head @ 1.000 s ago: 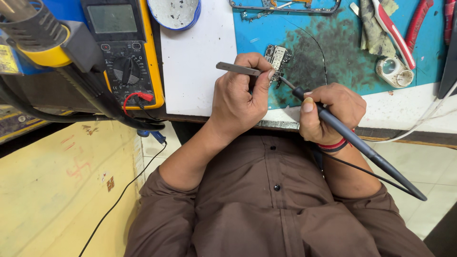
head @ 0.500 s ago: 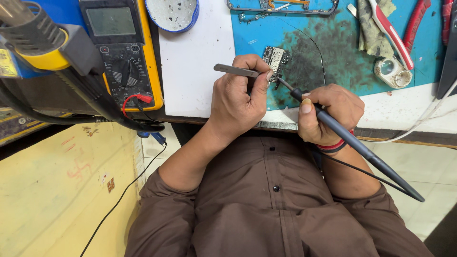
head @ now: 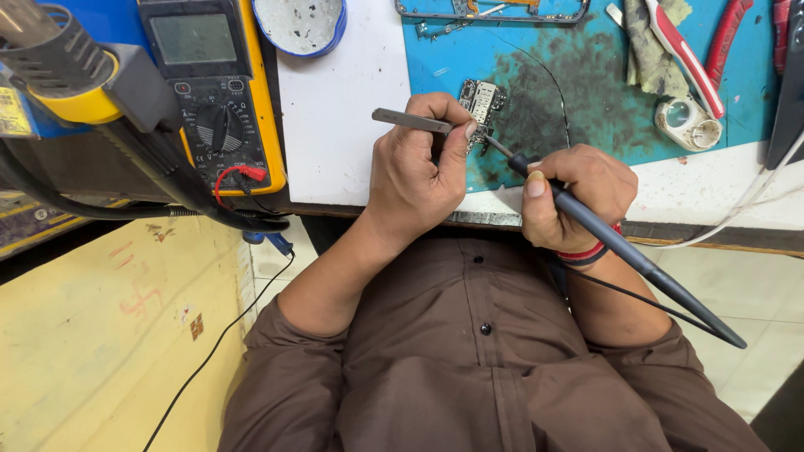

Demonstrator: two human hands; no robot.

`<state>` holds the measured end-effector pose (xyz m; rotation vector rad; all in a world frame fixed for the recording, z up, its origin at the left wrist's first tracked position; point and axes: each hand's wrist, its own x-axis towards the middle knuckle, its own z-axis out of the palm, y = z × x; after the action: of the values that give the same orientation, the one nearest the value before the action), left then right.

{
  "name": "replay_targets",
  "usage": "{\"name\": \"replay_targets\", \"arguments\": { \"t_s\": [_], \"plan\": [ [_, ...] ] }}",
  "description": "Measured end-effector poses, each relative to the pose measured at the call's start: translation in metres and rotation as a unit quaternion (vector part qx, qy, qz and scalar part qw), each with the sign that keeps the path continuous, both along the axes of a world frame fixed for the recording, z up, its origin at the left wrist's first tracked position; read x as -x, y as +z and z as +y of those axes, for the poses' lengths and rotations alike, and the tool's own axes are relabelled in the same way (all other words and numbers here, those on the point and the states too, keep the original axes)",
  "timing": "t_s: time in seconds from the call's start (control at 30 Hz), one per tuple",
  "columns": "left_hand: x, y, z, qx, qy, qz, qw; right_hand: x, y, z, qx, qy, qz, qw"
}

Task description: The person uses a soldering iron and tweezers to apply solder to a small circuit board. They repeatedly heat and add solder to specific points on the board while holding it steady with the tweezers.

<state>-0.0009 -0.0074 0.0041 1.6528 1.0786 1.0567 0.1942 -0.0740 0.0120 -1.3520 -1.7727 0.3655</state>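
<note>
I've got my left hand (head: pixel 414 180) pinching tweezers (head: pixel 412 120) on the small, light, fragile board (head: pixel 480 102), right hand (head: pixel 578 194) fisted round the iron (head: pixel 624 248), so I'd grip only its edges.

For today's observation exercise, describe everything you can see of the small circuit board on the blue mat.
The circuit board is small, roughly rectangular, with silvery metal shields and tiny components. It lies flat on a darkly stained patch of the blue mat. The left hand holds tweezers at it, and the soldering iron in the right hand points its tip at its lower edge.
</note>
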Motion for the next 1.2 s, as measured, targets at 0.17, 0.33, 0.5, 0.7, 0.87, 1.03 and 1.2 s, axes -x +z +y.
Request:
{"name": "replay_targets", "arguments": {
  "t_s": [0.17,0.33,0.5,0.7,0.87,1.03,1.2],
  "plan": [
    [0.0005,0.0008,0.0002,0.015,-0.001,-0.001,1.000,0.0010,0.0007,0.0010,-0.003,0.001,0.000,1.000],
    [0.0002,0.0014,0.0007,0.006,0.000,-0.001,1.000,0.0013,0.0012,0.0022,-0.007,-0.001,-0.003,1.000],
    [0.0010,0.0022,0.0004,0.022,-0.004,0.002,1.000,0.0009,0.0030,0.0008,0.004,0.000,-0.006,1.000],
    [0.0006,0.0020,0.0001,0.005,-0.001,-0.004,1.000,0.0013,0.0029,0.0003,0.004,-0.005,-0.001,1.000],
    [0.0006,0.0017,0.0001,0.007,0.001,0.004,1.000,0.0009,0.0003,0.0015,-0.007,0.002,0.001,1.000],
    [-0.0002,0.0017,0.0002,0.010,0.002,0.004,1.000,-0.0002,-0.0009,0.0021,-0.009,0.002,0.001,1.000],
    [0.0002,0.0019,-0.0001,0.011,0.001,0.002,1.000,0.0005,-0.0006,0.0016,-0.012,0.000,0.001,1.000]
  ]
}}
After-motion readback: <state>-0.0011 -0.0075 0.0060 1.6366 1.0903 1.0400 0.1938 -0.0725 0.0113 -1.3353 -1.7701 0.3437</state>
